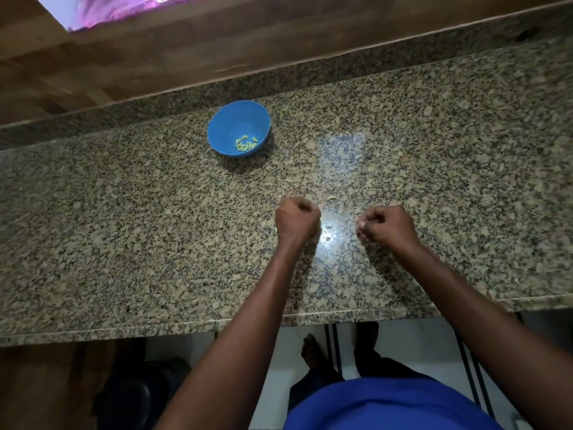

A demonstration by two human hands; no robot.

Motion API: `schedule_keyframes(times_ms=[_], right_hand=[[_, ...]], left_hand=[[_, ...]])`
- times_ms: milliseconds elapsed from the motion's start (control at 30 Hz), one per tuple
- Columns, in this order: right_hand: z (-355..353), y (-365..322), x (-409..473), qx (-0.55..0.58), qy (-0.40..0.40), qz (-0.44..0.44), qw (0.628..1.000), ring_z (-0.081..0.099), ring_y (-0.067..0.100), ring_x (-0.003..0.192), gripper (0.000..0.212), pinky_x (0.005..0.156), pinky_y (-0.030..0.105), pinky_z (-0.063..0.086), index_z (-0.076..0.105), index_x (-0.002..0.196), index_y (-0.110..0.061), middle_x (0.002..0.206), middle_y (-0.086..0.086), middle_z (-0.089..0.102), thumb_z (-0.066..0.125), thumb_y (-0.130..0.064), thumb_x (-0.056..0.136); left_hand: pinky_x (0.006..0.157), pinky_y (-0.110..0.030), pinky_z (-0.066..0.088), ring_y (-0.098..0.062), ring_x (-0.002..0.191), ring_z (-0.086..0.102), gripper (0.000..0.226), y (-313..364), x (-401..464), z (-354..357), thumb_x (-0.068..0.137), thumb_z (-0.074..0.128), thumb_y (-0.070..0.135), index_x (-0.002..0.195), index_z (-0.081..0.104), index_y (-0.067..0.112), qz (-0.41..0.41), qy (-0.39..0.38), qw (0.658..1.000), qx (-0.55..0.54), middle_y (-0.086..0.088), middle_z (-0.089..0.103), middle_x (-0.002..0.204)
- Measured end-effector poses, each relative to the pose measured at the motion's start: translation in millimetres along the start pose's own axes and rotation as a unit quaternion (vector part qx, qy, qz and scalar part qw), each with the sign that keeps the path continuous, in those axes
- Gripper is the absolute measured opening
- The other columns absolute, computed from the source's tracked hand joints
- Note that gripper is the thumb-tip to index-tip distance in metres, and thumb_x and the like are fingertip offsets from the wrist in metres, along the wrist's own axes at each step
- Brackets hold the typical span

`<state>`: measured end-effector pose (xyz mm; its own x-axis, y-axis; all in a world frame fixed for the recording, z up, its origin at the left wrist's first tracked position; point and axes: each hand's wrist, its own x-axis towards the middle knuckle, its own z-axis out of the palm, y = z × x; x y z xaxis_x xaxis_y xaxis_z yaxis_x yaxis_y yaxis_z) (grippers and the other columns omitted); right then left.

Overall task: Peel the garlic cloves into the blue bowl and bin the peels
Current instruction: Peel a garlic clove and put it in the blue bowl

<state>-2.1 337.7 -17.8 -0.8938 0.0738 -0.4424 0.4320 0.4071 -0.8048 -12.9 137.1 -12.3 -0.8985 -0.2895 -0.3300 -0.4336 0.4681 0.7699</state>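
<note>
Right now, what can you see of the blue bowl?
The blue bowl is small, round, smooth and matte, plastic by its look. It stands upright and open on the speckled granite counter, near its back edge, left of centre. A small heap of pale peeled garlic cloves lies in its bottom. Neither hand touches it.

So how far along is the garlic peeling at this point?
Done: several peeled cloves lie in the blue bowl. In hand: both fists are curled over the counter; the left hand hides any contents, and the right hand pinches something pale, probably peel. Left: binning the peels; a few scraps remain.
</note>
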Motion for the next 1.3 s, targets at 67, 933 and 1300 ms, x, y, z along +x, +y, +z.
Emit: schedule_keyframes(times_ms=[67, 933, 1300], right_hand=[[1, -1, -6, -0.064, 0.034, -0.029, 0.997, 0.072, 0.014, 0.063, 0.007, 0.058, 0.026, 0.057, 0.076, 0.084, -0.014, 0.074, 0.0, 0.075, 0.079, -0.009, 0.086], [26, 24, -36, -0.265, 0.089, -0.174, 0.944, 0.057, 0.027, 0.074, 0.024, 0.061, 0.033, 0.041, 0.055, 0.073, -0.014, 0.079, 0.008, 0.059, 0.067, 0.0, 0.088], [5, 40, -58, -0.13, 0.15, -0.047, 0.979, 0.066, 0.015, 0.071, 0.017, 0.055, 0.015, 0.039, 0.073, 0.082, -0.014, 0.078, -0.001, 0.071, 0.068, 0.002, 0.083]], left_hand=[[0.074, -0.031, 0.064, -0.019, 0.079, 0.074, 0.011, -13, -17, 3, 0.09, 0.07, 0.001, 0.089, 0.07, 0.012, 0.032, -0.02, 0.999, 0.024, -0.005, 0.074, 0.088], [0.053, -0.025, 0.024, -0.013, 0.069, 0.043, 0.021, -55, -106, 51, 0.089, 0.07, 0.0, 0.075, 0.06, 0.013, 0.272, 0.055, 0.929, 0.245, 0.003, 0.05, 0.076], [0.054, -0.006, 0.044, 0.002, 0.064, 0.055, 0.017, -53, -115, 26, 0.087, 0.068, -0.005, 0.083, 0.076, 0.009, 0.092, 0.043, 0.992, 0.074, 0.009, 0.064, 0.075]])
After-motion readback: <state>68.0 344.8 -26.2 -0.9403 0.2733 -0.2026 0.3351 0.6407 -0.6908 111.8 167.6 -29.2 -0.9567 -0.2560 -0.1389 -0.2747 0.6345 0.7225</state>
